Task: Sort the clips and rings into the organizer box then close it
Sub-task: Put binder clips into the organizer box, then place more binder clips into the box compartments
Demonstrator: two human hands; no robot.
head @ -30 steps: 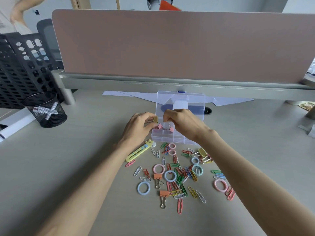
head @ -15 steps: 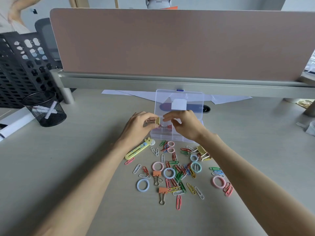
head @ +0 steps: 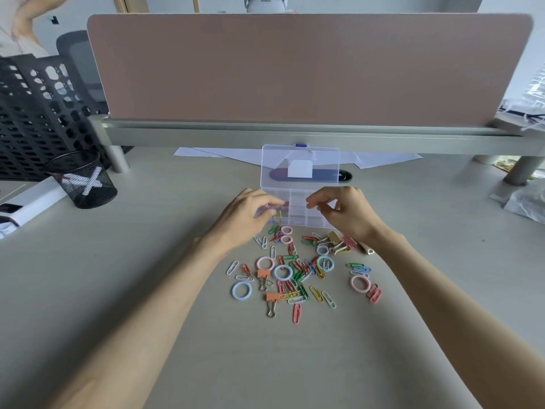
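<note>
Hovering over the open box (head: 296, 221), our two hands flank it. Our left hand (head: 244, 221) sits at its left edge with fingertips pinched on a gold binder clip (head: 278, 214) over the left-hand compartment, though blur keeps us from saying whether the clip touches the bottom. Our right hand (head: 346, 215) hangs at the box's right side, fingers loosely curled and holding nothing we can see. The lid (head: 277, 163) stands upright at the far side, away from us. The loose clips and rings (head: 295, 270) lie scattered on the counter (head: 147, 261) on our side of the box, below both wrists. A knot of binder clips (head: 336, 239) sits just beside our right wrist, so we judge the right hand the nearer one for the next pick, pulling back toward us rather than reaching forward.
</note>
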